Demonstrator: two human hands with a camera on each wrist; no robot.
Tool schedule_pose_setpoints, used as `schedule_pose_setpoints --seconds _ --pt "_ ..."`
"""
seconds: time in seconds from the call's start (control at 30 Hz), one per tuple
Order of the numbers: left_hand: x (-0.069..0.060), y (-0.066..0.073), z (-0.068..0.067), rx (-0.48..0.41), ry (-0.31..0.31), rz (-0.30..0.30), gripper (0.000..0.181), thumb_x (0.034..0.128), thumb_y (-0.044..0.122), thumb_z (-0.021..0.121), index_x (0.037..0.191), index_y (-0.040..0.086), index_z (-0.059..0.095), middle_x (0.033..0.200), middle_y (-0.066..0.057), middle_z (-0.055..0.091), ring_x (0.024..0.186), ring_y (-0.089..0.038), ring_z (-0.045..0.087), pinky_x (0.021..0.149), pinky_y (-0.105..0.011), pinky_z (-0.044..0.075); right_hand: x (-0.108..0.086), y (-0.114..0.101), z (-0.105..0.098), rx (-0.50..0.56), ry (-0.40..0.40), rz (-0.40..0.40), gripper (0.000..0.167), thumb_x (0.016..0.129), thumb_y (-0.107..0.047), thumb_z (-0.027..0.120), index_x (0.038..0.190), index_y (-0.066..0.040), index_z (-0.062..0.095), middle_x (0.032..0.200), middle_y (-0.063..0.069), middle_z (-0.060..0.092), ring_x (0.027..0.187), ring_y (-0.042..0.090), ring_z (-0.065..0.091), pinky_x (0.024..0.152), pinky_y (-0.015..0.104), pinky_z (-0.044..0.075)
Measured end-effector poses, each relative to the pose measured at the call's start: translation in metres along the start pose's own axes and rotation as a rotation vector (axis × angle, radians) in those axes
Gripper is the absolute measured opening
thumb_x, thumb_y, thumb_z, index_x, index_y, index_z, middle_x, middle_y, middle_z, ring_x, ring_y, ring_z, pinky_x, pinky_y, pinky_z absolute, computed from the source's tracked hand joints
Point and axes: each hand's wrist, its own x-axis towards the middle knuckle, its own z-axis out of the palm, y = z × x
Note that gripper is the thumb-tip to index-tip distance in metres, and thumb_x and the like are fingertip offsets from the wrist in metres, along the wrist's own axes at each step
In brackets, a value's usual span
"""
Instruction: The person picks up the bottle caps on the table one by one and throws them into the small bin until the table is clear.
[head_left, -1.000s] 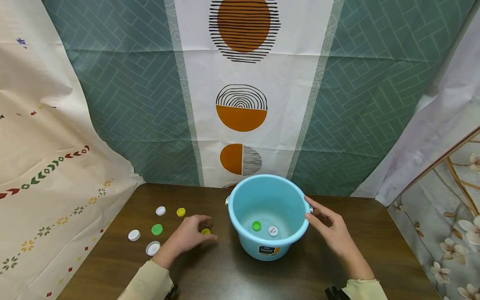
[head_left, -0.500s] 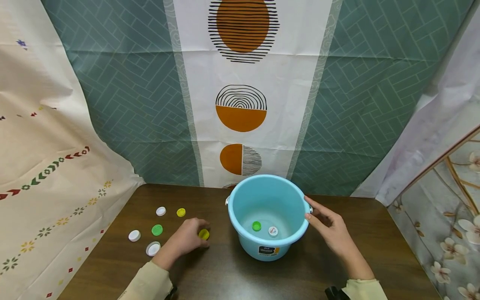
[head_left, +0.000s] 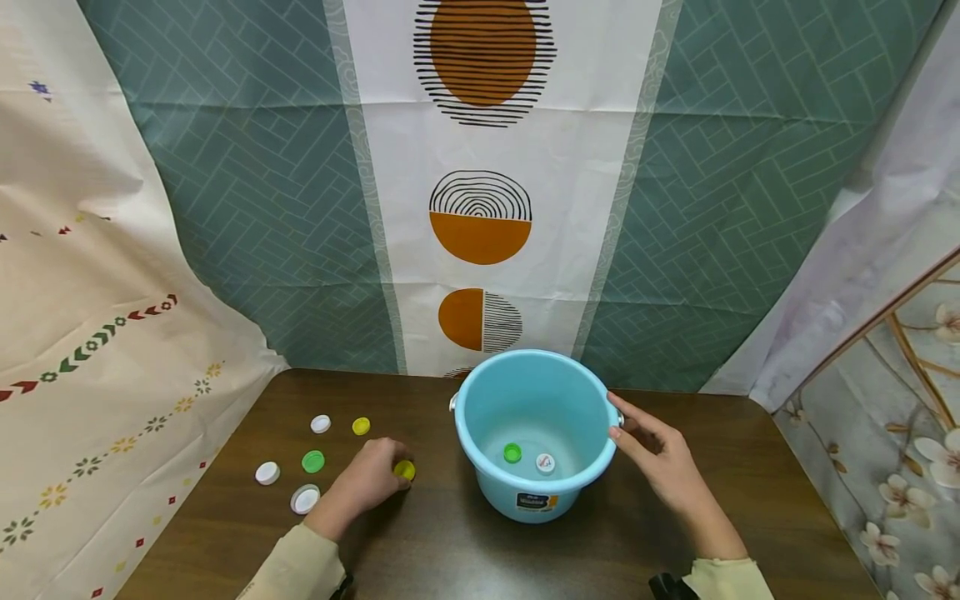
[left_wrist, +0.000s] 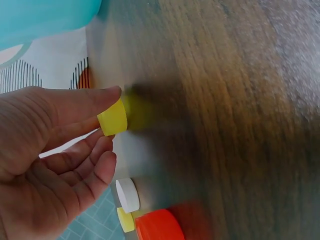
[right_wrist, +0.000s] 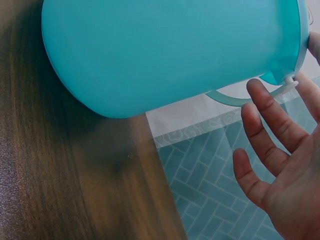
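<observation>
My left hand pinches a yellow bottle cap between thumb and fingers, the cap tilted on its side close to the tabletop. To the right stands a light blue bucket, upright, with a green cap and a white cap on its bottom. My right hand rests its thumb and forefinger on the bucket's right rim, beside the handle joint. Its other fingers hang loose near the bucket handle, as the right wrist view shows.
Left of my left hand lie white caps, a green cap and another yellow cap. A red cap shows only in the left wrist view. Patterned cloth hangs behind the brown table.
My left thumb and fingers have closed onto the yellow cap, which has shifted slightly left and tilted up. The right hand and the bucket have stayed in place.
</observation>
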Motion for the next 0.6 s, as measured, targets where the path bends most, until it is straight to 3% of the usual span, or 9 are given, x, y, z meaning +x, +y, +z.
schedule_pose_setpoints --seconds 0.37,0.6 --pt "0.0002 -0.0074 0.0009 0.019 0.032 -0.02 0.028 0.0686 0.011 0.08 0.094 0.004 0.07 0.081 -0.002 0.067 0.069 -0.013 0.055 0.065 -0.031 0.051 0.0002 0.0 -0.0008 -0.01 0.002 -0.024 0.048 0.091 -0.023 0.06 0.138 -0.028 0.047 0.103 0.007 0.067 0.092 0.018 0.061 0.076 0.025 0.052" --pt "0.0019 -0.0093 -0.0054 0.036 0.108 -0.002 0.028 0.0701 0.014 0.079 0.096 0.008 0.069 0.085 -0.001 0.067 0.071 -0.011 0.055 0.066 -0.031 0.05 -0.0006 0.0002 -0.0003 -0.004 -0.009 -0.016 0.049 0.091 -0.023 0.06 0.138 -0.028 0.046 0.105 0.008 0.067 0.093 0.019 0.062 0.077 0.025 0.052"
